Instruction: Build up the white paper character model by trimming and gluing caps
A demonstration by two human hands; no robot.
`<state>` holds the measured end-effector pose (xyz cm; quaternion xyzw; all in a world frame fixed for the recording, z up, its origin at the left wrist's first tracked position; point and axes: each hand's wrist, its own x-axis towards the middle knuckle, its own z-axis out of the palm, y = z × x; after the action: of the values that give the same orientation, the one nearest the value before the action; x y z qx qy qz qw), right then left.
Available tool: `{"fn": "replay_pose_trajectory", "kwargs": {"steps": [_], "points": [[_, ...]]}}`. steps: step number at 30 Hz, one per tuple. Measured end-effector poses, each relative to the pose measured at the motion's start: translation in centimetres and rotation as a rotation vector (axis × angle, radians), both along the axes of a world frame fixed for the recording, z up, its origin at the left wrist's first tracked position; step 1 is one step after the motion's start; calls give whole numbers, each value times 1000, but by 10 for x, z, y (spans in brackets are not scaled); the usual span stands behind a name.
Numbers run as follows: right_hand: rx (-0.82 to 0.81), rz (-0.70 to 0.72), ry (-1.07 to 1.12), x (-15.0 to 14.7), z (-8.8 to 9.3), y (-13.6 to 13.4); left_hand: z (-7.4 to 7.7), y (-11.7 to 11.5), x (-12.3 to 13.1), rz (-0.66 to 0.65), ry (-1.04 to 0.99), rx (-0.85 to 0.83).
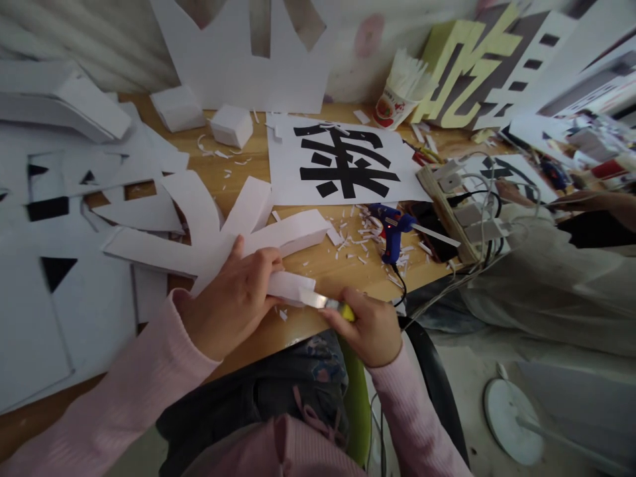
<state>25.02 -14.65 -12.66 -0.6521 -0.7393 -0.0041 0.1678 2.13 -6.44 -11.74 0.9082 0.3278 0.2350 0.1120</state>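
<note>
My left hand (238, 291) is closed on a white foam-board character (199, 242), a thick shape with several arms spreading over the table's near edge. One short arm (285, 286) of it sticks out to the right past my fingers. My right hand (370, 324) grips a utility knife (342, 310) with a yellow handle. Its wide blade (313, 299) lies against the end of that short arm. Whether the blade has entered the board cannot be seen. The palm side of my left hand is hidden.
A blue glue gun (391, 228) with a white stick lies among scraps. Behind are a sheet with a black printed character (348, 162), a paper cup (395, 99) of white sticks and white blocks (231, 126). A power strip (450, 205) separates a co-worker's hand (514, 193) at right.
</note>
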Motion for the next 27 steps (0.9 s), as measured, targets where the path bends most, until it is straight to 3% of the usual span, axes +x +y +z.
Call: {"fn": "replay_pose_trajectory", "kwargs": {"steps": [5, 10, 13, 16, 19, 27], "points": [[11, 30, 4, -21, -8, 5, 1, 0, 0, -18, -4, 14], [-111, -154, 122, 7, -12, 12, 2, 1, -1, -39, -17, 48], [-102, -291, 218, 27, -7, 15, 3, 2, 1, -44, 35, 54], [-59, -329, 334, 32, 1, 12, 7, 3, -1, -71, 104, 59], [-6, -319, 453, 24, 6, 7, 21, 8, -9, -82, 93, 67], [94, -273, 791, 11, 21, 11, 84, 16, -43, -16, -53, 281]]}}
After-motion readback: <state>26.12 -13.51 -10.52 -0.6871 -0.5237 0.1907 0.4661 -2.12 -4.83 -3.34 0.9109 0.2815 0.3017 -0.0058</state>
